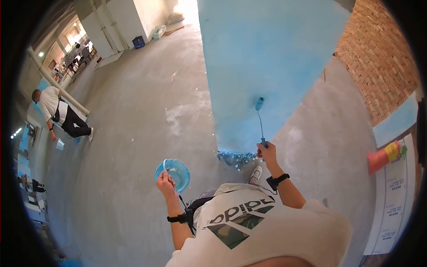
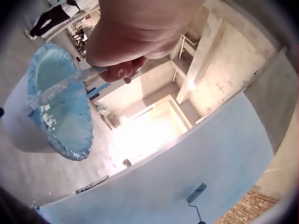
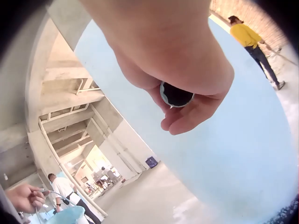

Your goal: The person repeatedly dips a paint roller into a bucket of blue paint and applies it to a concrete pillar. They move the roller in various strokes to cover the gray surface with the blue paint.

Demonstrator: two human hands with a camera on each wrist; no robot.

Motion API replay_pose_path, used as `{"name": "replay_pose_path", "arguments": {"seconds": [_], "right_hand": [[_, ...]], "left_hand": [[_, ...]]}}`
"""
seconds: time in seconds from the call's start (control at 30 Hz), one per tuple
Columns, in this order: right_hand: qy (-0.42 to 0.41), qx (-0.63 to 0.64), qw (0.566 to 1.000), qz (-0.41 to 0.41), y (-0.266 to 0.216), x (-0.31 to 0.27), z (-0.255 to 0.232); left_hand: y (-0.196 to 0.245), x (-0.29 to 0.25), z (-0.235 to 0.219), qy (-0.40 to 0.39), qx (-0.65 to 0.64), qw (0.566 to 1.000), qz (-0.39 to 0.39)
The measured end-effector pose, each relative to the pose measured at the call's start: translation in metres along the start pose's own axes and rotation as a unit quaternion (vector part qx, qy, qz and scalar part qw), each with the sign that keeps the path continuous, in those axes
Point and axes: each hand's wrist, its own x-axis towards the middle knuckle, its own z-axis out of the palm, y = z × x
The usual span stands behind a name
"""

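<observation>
My right hand (image 1: 267, 153) grips the dark handle of a small paint roller (image 1: 259, 104), whose blue sleeve lies against a light-blue painted wall (image 1: 267, 53). In the right wrist view the fingers of the right hand (image 3: 187, 112) curl round the handle, and its dark round end (image 3: 176, 95) shows. My left hand (image 1: 166, 183) holds the pale handle of a paint bucket (image 1: 181, 175) hanging out to the left. Seen from the left wrist, the bucket (image 2: 28, 116) is tilted, with blue paint smeared inside and thick along its rim; the left hand (image 2: 140, 42) has the handle hooked in its fingers.
A person (image 1: 66, 111) in a white top stands at the left with a small container. In the right wrist view, a person in yellow (image 3: 252, 42) is beyond the wall. Brickwork (image 1: 382, 53) rises at the right. Blue paint spatters (image 1: 235, 160) mark the wall's foot.
</observation>
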Motion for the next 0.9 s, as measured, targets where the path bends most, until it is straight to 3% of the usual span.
{"name": "replay_pose_path", "arguments": {"seconds": [0.13, 0.27, 0.33, 0.43, 0.77, 0.9], "right_hand": [[0.035, -0.046, 0.996, -0.069, -0.011, -0.022, 0.013], [0.025, -0.096, 0.994, -0.052, -0.007, -0.012, 0.018], [-0.008, -0.035, 0.999, 0.004, -0.001, -0.006, 0.019], [-0.059, -0.035, 0.997, 0.015, 0.007, 0.0, 0.023], [-0.038, 0.037, 0.998, 0.035, 0.003, 0.018, 0.074], [-0.05, 0.102, 0.993, -0.03, -0.02, 0.016, 0.094]], "left_hand": [[0.005, -0.002, 0.003, -0.016, -0.001, 1.0, -0.009], [0.009, -0.006, 0.008, -0.007, -0.011, 1.0, -0.013], [0.011, -0.007, 0.007, -0.016, -0.024, 0.999, -0.021], [0.011, -0.007, 0.009, -0.018, -0.023, 0.999, -0.02], [0.017, -0.015, 0.013, 0.006, -0.012, 1.0, -0.003], [0.019, -0.016, 0.007, 0.013, -0.011, 1.0, -0.003]]}}
